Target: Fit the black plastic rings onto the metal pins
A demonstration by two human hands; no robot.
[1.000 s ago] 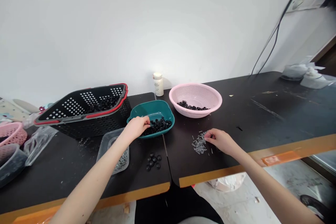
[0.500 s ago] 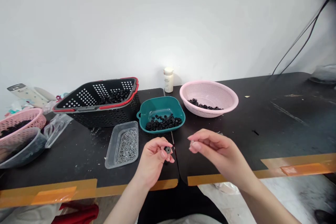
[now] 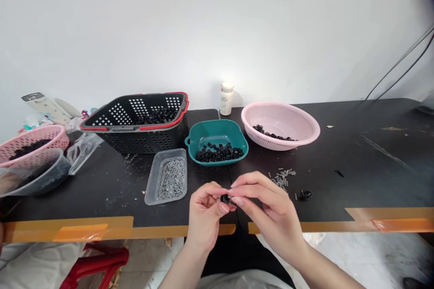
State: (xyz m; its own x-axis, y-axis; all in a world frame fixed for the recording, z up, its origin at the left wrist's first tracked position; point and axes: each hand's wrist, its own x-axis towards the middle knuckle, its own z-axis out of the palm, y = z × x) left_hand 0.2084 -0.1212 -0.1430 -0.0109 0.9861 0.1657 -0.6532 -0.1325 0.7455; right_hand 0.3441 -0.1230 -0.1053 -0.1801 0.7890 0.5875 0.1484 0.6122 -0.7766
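Dark table (image 3: 339, 153): spans left to right
Teal basin (image 3: 217, 128): middle, toward the far side, holding black parts (image 3: 220, 153)
Right hand (image 3: 271, 210): thumb and fingers nearly together at the left's; cannot tell what they grip
Left hand (image 3: 205, 216): curled, pinching a black piece (image 3: 224, 198)
Black piece: between both hands, near side

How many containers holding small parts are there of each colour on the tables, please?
Pink baskets: 2
Clear tubs: 2
Black basket: 1
Teal basin: 1
Total: 6
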